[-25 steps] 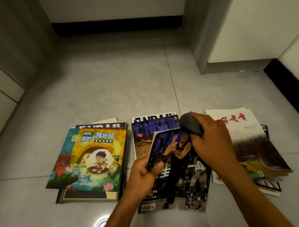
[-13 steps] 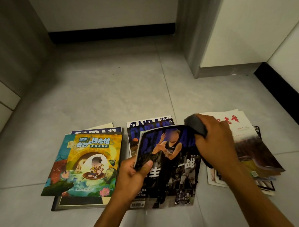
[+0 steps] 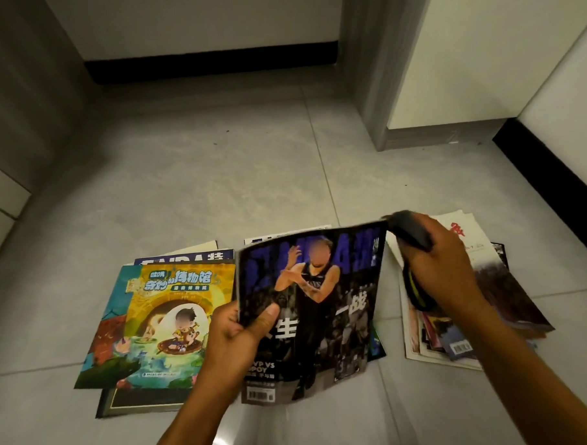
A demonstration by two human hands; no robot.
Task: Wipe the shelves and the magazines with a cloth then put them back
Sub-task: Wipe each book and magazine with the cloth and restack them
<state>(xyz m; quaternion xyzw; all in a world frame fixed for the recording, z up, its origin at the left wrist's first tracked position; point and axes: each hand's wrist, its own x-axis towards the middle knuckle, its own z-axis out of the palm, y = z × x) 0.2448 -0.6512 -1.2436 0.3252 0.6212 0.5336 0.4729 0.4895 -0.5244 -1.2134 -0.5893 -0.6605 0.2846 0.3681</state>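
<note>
Floor (image 3: 189, 179): grey tile, bearing a left pile topped by a cartoon book (image 3: 162, 322) and a fanned right pile (image 3: 490, 301). Basketball magazine (image 3: 309, 309): being held tilted up off the floor between the piles, the left hand (image 3: 236, 339) pinching its left edge, thumb on the cover. Cloth (image 3: 412, 232): dark and blurred, the right hand (image 3: 438, 266) gripping it in curled fingers, apparently touching the magazine's top right corner.

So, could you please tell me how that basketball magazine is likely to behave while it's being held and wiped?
Probably floppy: the basketball magazine bows where the left hand pinches one edge. Its glossy cover may slip. Likely light.
</note>
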